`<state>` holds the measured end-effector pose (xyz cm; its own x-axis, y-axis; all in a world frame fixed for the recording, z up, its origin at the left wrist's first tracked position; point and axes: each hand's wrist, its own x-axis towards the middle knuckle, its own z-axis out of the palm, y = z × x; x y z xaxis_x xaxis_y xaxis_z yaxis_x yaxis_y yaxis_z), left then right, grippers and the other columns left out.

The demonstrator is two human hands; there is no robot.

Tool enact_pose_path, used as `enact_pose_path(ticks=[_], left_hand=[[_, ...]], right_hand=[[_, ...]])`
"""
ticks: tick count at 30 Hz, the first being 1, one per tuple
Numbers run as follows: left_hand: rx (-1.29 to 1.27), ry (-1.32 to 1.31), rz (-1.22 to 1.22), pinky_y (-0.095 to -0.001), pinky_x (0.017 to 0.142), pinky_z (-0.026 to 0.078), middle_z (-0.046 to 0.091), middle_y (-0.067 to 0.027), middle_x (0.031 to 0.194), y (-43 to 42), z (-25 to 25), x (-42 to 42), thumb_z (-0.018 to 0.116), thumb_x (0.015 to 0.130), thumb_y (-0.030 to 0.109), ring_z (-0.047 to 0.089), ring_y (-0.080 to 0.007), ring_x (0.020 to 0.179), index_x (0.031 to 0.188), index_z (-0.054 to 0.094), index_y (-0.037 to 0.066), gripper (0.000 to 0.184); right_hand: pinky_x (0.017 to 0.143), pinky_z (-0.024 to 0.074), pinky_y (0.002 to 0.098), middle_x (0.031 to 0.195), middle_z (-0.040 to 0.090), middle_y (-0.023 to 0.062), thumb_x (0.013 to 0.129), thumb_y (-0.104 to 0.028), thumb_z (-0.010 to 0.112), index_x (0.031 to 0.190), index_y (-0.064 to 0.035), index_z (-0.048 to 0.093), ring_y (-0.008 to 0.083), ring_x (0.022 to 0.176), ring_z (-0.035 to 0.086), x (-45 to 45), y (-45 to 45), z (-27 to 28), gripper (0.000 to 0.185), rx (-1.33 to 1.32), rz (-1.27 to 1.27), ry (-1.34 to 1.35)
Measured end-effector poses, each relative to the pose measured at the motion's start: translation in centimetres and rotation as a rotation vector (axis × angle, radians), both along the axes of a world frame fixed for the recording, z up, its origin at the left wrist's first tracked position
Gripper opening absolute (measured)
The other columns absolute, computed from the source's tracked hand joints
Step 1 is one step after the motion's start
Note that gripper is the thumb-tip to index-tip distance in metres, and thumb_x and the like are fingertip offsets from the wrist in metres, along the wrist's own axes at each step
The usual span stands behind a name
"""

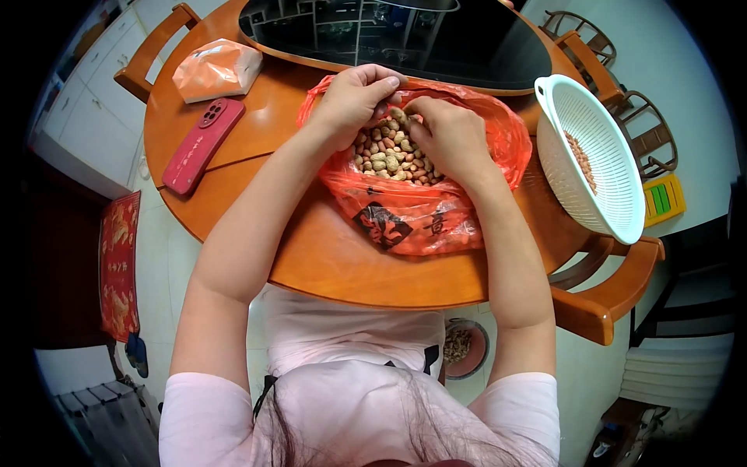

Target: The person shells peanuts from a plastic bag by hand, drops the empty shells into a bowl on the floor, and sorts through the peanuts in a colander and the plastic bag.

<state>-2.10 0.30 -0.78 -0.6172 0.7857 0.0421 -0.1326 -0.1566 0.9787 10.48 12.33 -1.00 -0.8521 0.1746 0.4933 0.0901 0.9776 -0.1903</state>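
A red plastic bag point(436, 226) with black printing lies open on the wooden table, its mouth spread around a heap of unshelled peanuts point(389, 152). My left hand point(356, 103) is over the far left side of the heap, thumb and fingers pressed together. What is in that pinch is hidden. Close by on the right, my right hand point(451, 134) bends down into the bag with curled fingers. A peanut point(399, 115) shows at its fingertips, between the two hands.
To the right, a white colander point(591, 156) holds reddish shelled kernels point(580, 162). A pink phone point(204, 145) and an orange tissue pack point(218, 70) lie left. A dark glass turntable point(397, 39) stands behind. Below the table edge sits a bin point(467, 350) with shells.
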Motion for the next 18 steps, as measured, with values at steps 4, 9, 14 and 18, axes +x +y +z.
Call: enact_pose_path(ticks=[4,9,14,18], left_hand=[[-0.046,0.100,-0.034,-0.0166,0.049,0.035,0.058,0.0019,0.078,-0.2,0.1,-0.2,0.062,0.089,0.026,0.044,-0.0023,0.058,0.100,0.062,0.006,0.023],[-0.126,0.186,-0.061,-0.0158,0.053,0.037,0.059,0.0007,0.085,-0.6,0.6,0.5,0.066,0.086,0.032,0.044,-0.0023,0.062,0.103,0.061,0.005,0.033],[0.026,-0.142,-0.256,-0.0163,0.052,0.035,0.058,0.0010,0.084,-0.7,0.5,0.3,0.063,0.089,0.027,0.039,-0.0019,0.059,0.101,0.060,0.006,0.024],[0.135,-0.242,-0.320,-0.0151,0.053,0.033,0.052,0.0066,0.077,-0.6,0.8,0.8,0.061,0.090,0.021,0.037,-0.0004,0.059,0.100,0.060,0.008,0.017]], right_hand=[[0.066,0.0506,0.0387,0.085,0.066,0.0100,0.079,-0.016,0.061,0.091,-0.0098,0.064,0.0275,0.075,0.065,0.4,0.1,1.0,0.013,-0.109,0.033,0.161],[0.062,0.0504,0.0311,0.081,0.065,0.0087,0.081,-0.012,0.063,0.091,-0.0070,0.063,0.0209,0.071,0.065,0.3,0.1,1.2,0.011,-0.226,0.139,0.317],[0.066,0.0497,0.0271,0.081,0.064,0.0068,0.085,-0.011,0.062,0.098,-0.0023,0.062,0.0150,0.074,0.064,0.4,-0.3,1.6,0.016,-0.612,0.254,0.356],[0.071,0.0488,0.0260,0.087,0.063,0.0050,0.087,-0.010,0.061,0.103,-0.0008,0.062,0.0133,0.081,0.061,0.0,-0.5,1.4,0.019,-0.880,0.359,0.364]])
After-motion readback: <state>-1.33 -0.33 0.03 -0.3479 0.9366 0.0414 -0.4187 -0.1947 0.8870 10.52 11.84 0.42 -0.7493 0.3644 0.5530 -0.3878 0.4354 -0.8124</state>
